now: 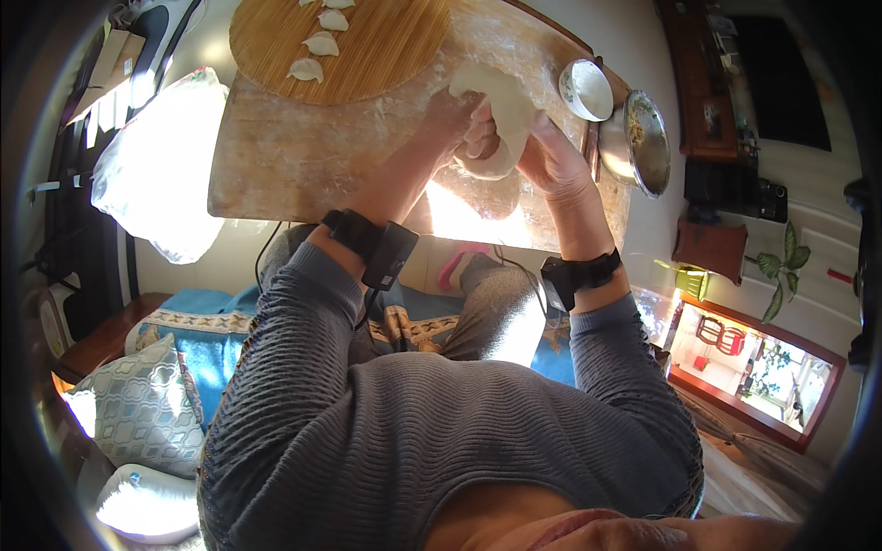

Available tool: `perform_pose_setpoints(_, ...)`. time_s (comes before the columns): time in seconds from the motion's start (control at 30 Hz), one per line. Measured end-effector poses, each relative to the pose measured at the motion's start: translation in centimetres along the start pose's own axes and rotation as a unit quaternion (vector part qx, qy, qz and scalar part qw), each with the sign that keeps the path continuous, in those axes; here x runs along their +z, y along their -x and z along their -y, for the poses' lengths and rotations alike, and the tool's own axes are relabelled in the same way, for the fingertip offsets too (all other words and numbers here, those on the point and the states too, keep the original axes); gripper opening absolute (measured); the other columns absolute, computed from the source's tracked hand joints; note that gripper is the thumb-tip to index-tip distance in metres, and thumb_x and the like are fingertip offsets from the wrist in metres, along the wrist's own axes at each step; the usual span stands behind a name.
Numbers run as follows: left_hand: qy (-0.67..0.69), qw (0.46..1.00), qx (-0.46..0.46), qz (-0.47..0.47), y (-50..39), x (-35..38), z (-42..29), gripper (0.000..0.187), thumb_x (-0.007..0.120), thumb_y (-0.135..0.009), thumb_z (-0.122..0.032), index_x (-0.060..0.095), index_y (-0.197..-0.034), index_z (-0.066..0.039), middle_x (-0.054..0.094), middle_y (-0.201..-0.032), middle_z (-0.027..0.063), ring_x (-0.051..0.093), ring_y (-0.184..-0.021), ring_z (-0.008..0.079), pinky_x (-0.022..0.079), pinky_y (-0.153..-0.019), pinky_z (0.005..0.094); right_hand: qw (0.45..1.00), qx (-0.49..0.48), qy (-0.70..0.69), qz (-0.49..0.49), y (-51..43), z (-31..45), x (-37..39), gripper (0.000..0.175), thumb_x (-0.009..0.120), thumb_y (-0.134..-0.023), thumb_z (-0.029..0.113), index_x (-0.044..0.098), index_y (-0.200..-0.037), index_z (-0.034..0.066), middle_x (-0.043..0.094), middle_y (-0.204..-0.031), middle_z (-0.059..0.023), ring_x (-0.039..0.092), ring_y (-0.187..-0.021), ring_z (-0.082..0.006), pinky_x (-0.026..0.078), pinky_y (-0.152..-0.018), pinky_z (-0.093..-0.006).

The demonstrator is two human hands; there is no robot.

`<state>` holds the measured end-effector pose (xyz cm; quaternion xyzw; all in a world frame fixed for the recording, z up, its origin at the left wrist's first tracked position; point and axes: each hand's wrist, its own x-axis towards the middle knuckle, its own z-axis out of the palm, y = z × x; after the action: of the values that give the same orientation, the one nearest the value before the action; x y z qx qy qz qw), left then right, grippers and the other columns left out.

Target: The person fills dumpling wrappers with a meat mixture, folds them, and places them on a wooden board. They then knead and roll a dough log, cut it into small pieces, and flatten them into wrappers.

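A thick ring of pale dough [513, 103] is held up over the floured wooden board [310, 151]. My left hand [465, 127] grips it from the left, with curled fingers showing inside the ring's opening. Against the ring's right side, my right hand [555, 155] holds the dough between thumb and fingers; part of that grip is hidden. Beyond my left hand, a round slatted wooden tray [386, 48] bears several folded dumplings [322, 44] in a line.
At the board's right stand a white bowl [586, 89] and a metal bowl [617, 148] with filling inside. A bright plastic bag [165, 165] is at the left. Cables [510, 265] hang below the board's near edge, by my legs. Bright sunlight falls on that edge.
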<state>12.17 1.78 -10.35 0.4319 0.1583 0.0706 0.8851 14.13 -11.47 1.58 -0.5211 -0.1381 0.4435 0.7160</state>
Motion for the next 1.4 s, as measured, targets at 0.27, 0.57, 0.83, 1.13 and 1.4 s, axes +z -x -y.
perform_pose_setpoints(0.27, -0.449, 0.842, 0.296, -0.055, 1.1, -0.7, -3.4, 0.026, 0.075, -0.078, -0.011, 0.062, -0.100, -0.005, 0.070, -0.090, 0.0157, 0.069, -0.080, 0.0349, 0.054, -0.068, 0.0396, 0.993, 0.049, 0.087, -0.065, -0.6, -1.1, 0.0, 0.032, 0.077, -0.089, 0.021, 0.061, -0.108, 0.0001, 0.053, -0.070, 0.0030, 0.043, -0.051, -0.0061, 0.035, -0.045, -0.0248)
perform_pose_setpoints(0.57, -0.100, 0.993, 0.056, 0.028, 0.7, 0.4, -0.8, 0.030, 0.078, -0.083, -0.018, 0.061, -0.102, -0.004, 0.069, -0.086, 0.0155, 0.069, -0.081, 0.0315, 0.053, -0.069, 0.0394, 0.987, -0.084, 0.116, -0.075, 2.1, 1.6, 1.6, 0.033, 0.072, -0.092, 0.020, 0.062, -0.114, -0.0013, 0.063, -0.080, -0.0010, 0.060, -0.070, -0.0103, 0.048, -0.063, -0.0239)
perform_pose_setpoints(0.83, -0.384, 0.849, 0.356, -0.073, 3.0, 1.0, -4.1, 0.024, 0.075, -0.079, -0.013, 0.066, -0.099, -0.004, 0.070, -0.091, 0.0170, 0.068, -0.088, 0.0369, 0.054, -0.076, 0.0428, 0.979, -0.003, 0.199, -0.049, 1.5, 1.4, 1.3, 0.021, 0.072, -0.091, 0.012, 0.064, -0.108, 0.0016, 0.057, -0.072, 0.0020, 0.050, -0.061, -0.0071, 0.039, -0.056, -0.0243)
perform_pose_setpoints(1.13, -0.405, 0.866, 0.287, 0.052, 4.9, 1.4, -5.6, 0.020, 0.074, -0.080, -0.014, 0.067, -0.098, -0.008, 0.069, -0.087, 0.0134, 0.068, -0.086, 0.0361, 0.055, -0.075, 0.0427, 0.955, 0.073, 0.286, -0.003, 3.2, 4.9, 3.8, 0.030, 0.076, -0.089, 0.021, 0.063, -0.108, 0.0010, 0.063, -0.074, -0.0010, 0.057, -0.060, -0.0092, 0.043, -0.059, -0.0242)
perform_pose_setpoints(1.4, -0.348, 0.868, 0.344, -0.082, 3.6, 0.7, -5.2, 0.019, 0.073, -0.080, -0.007, 0.066, -0.097, -0.005, 0.067, -0.084, 0.0170, 0.068, -0.082, 0.0355, 0.054, -0.071, 0.0406, 0.955, 0.055, 0.273, -0.104, 2.9, 3.9, 4.9, 0.026, 0.072, -0.093, 0.018, 0.062, -0.112, 0.0017, 0.053, -0.068, 0.0051, 0.042, -0.052, -0.0038, 0.037, -0.050, -0.0219)
